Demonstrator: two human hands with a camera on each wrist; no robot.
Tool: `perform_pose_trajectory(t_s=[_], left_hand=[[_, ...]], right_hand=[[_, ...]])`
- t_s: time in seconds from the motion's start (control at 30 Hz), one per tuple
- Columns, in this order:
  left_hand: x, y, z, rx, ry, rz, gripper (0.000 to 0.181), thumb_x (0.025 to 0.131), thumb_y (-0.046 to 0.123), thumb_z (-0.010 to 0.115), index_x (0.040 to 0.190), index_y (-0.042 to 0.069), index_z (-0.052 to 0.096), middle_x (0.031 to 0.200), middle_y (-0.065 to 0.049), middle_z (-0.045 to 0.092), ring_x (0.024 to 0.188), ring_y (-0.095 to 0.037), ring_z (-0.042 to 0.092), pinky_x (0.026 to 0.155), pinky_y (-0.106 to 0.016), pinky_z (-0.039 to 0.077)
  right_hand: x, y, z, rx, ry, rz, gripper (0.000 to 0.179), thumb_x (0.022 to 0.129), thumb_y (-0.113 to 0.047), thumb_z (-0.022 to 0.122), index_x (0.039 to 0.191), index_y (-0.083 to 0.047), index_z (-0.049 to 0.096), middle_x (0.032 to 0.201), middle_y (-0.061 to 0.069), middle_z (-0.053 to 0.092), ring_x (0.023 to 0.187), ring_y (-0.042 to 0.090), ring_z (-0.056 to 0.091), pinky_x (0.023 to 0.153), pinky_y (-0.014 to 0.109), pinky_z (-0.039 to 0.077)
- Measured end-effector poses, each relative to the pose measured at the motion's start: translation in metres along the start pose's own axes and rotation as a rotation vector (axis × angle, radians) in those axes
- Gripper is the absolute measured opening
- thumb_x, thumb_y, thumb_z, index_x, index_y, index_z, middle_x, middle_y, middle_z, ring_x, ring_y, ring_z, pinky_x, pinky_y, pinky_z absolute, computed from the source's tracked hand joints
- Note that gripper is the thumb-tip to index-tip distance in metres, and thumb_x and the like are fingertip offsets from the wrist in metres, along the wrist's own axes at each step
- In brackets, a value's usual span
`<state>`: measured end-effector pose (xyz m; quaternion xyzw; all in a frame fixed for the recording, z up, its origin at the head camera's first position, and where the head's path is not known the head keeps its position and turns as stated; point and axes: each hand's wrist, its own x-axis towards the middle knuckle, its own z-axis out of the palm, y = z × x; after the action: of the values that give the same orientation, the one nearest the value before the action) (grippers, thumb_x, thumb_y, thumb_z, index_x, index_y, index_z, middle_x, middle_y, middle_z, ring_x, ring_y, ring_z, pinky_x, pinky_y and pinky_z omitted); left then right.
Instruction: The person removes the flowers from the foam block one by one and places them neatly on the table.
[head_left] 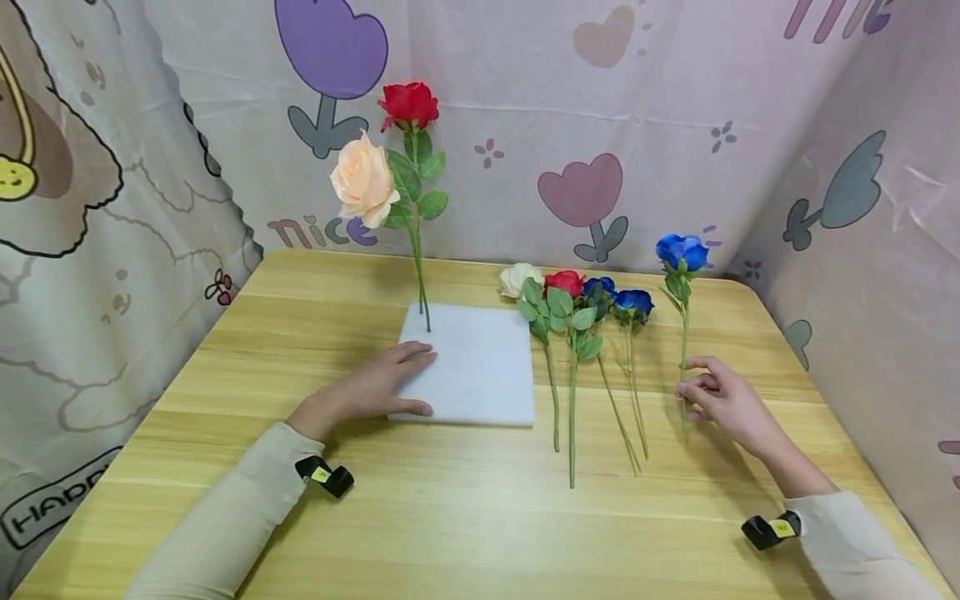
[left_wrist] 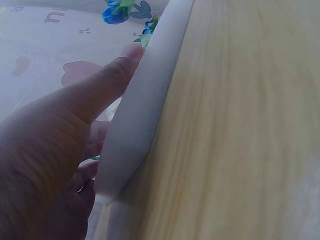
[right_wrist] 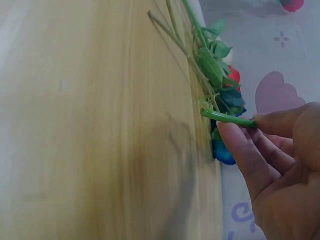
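Note:
My right hand point(head_left: 723, 400) pinches the green stem of a blue rose point(head_left: 681, 252) between thumb and fingers. The flower points up, above the table's right side. In the right wrist view the lower stem point(right_wrist: 227, 118) sticks out past the fingertips. My left hand point(head_left: 378, 379) rests on the left edge of a white foam board point(head_left: 476, 367), fingers spread and thumb near the front corner. From the board's back left part rise a red rose point(head_left: 410, 106) and a peach rose point(head_left: 364, 181), both upright with stem ends at the board.
On the wooden table point(head_left: 465, 517), right of the board, lie a white rose point(head_left: 521, 281), a red rose point(head_left: 564, 283) and two blue roses point(head_left: 633, 304), stems toward me. A printed curtain point(head_left: 480, 75) hangs behind the table and along both sides.

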<state>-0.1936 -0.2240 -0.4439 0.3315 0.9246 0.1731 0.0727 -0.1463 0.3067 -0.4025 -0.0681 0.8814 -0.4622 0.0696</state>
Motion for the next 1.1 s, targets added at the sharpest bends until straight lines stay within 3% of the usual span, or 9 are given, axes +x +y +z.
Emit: perform_pose_trajectory(t_s=[0.43, 0.67, 1.1], left_hand=[[-0.002, 0.003, 0.001, -0.016, -0.005, -0.004, 0.105, 0.078, 0.078, 0.053, 0.154, 0.009, 0.030, 0.159, -0.012, 0.024, 0.145, -0.032, 0.022, 0.117, -0.048, 0.022], [-0.002, 0.003, 0.000, -0.014, -0.006, -0.008, 0.105, 0.078, 0.078, 0.052, 0.154, 0.010, 0.030, 0.159, -0.011, 0.024, 0.145, -0.031, 0.021, 0.117, -0.047, 0.021], [-0.003, 0.003, 0.000, -0.002, 0.005, 0.002, 0.103, 0.080, 0.076, 0.054, 0.154, 0.009, 0.030, 0.158, -0.011, 0.025, 0.144, -0.032, 0.023, 0.117, -0.047, 0.023]], right_hand=[[-0.009, 0.014, -0.004, 0.019, -0.065, 0.065, 0.041, 0.101, -0.004, 0.051, 0.135, 0.011, 0.035, 0.104, 0.024, 0.062, 0.088, 0.017, 0.065, 0.068, 0.035, 0.060], [-0.008, 0.016, -0.004, 0.042, -0.098, 0.080, 0.044, 0.100, -0.006, 0.055, 0.134, 0.012, 0.034, 0.098, 0.021, 0.063, 0.083, 0.023, 0.066, 0.067, 0.036, 0.060], [-0.007, 0.022, 0.000, 0.056, -0.151, 0.130, 0.044, 0.100, -0.006, 0.055, 0.133, 0.012, 0.033, 0.097, 0.017, 0.063, 0.080, 0.019, 0.061, 0.067, 0.035, 0.060]])
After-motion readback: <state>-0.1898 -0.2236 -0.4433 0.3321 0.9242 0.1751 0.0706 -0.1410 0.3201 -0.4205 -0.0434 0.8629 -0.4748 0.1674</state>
